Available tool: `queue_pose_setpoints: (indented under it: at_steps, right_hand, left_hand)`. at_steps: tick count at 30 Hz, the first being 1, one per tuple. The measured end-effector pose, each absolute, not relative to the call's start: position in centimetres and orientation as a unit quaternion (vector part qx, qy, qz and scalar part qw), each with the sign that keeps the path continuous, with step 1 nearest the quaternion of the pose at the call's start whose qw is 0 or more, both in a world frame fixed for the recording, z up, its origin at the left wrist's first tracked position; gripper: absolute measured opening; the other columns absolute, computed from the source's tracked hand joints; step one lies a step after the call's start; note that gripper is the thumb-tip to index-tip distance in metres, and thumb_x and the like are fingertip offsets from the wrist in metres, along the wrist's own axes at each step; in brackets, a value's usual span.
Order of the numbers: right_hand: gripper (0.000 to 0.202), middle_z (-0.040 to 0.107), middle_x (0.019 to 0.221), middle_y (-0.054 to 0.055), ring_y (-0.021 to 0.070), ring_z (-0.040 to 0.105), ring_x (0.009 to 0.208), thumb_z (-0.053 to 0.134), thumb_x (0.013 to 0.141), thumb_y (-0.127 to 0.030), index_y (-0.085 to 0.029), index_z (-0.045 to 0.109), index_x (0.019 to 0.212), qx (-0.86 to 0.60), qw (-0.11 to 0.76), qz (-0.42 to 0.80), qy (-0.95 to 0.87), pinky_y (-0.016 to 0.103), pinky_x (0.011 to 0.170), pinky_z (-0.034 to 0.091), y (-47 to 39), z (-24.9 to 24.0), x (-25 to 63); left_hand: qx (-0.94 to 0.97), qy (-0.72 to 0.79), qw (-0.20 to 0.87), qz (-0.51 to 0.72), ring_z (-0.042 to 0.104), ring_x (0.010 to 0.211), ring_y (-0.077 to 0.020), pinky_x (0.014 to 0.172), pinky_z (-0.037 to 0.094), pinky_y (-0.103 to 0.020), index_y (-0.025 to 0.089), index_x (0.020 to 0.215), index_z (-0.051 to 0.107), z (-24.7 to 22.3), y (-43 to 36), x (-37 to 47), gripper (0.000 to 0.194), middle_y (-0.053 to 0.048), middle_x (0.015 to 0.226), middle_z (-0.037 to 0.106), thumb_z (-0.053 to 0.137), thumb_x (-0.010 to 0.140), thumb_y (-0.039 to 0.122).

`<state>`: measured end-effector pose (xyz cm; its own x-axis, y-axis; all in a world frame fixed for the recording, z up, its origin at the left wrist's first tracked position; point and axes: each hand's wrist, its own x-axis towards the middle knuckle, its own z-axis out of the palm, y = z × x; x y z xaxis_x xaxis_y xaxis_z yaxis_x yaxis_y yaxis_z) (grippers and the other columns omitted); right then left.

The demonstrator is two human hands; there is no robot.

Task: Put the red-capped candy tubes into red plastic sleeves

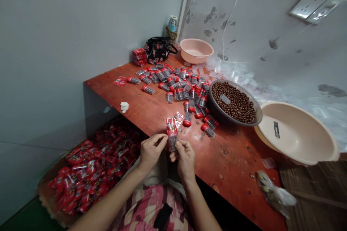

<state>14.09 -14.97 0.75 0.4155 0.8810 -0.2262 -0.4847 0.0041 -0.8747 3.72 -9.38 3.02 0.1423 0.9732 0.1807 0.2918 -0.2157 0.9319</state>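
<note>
The pack [171, 131] is at the near edge of the table [151, 110], between the two hands; contact with the table cannot be confirmed. It appears light. The clear lower section, with dark balls inside, is likely fairly stiff; the red printed upper section looks like thin, glossy film, probably soft, slippery and easily creased or torn. The sound grip point is the lower section, held across its sides with light pressure. The long axis runs nearly twelve to six o'clock, red end at twelve, clear end at six. The right hand [185, 157], at five o'clock from the pack, holds the clear end between thumb and fingers. The left hand [151, 153], at eight o'clock, is narrow, thumb and forefinger pinched together at the pack's left edge; whether film lies between them cannot be told. All further bearings are from the pack. A loose wrapper [179, 118] lies just beside it at one o'clock. Also at one o'clock, farther out, are the red-capped tubes [185, 94], in a loose heap, and the pink basin [195, 57] beyond. The bowl [256, 114] of brown balls [235, 106] is between two and three o'clock; the cream basin [303, 133] is at three. A white tissue [124, 107] is at ten o'clock. Wrapped packs [92, 169] fill a container at eight, below table level.
</note>
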Motion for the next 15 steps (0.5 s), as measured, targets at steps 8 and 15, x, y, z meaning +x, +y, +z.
queue_pose_setpoints:
  at_steps: [8,15]
  right_hand:
    - [0.023,0.062,0.057,-0.001,0.0062,0.05,0.035,0.057,0.077,-0.036,-0.015,0.048,0.082,-0.493,0.681,0.503,-0.202,0.014,0.032,0.038,-15.0,0.6,14.01]
    - [0.022,0.061,0.057,-0.001,0.006,0.049,0.034,0.056,0.078,-0.035,-0.015,0.049,0.081,-0.485,0.689,0.5,-0.198,0.014,0.032,0.037,-14.93,1.25,13.79]
  left_hand:
    - [0.696,0.443,0.377,0.421,0.057,0.067,-0.0179,0.071,0.039,-0.025,0.022,0.074,0.068,3.0,-8.94,3.35,0.011,-0.005,0.071,0.065,0.059,0.069,0.024]
    - [0.666,0.451,0.422,0.418,0.053,0.062,-0.017,0.071,0.039,-0.025,0.022,0.069,0.068,2.21,-8.78,3.57,0.008,-0.004,0.065,0.062,0.062,0.065,0.026]
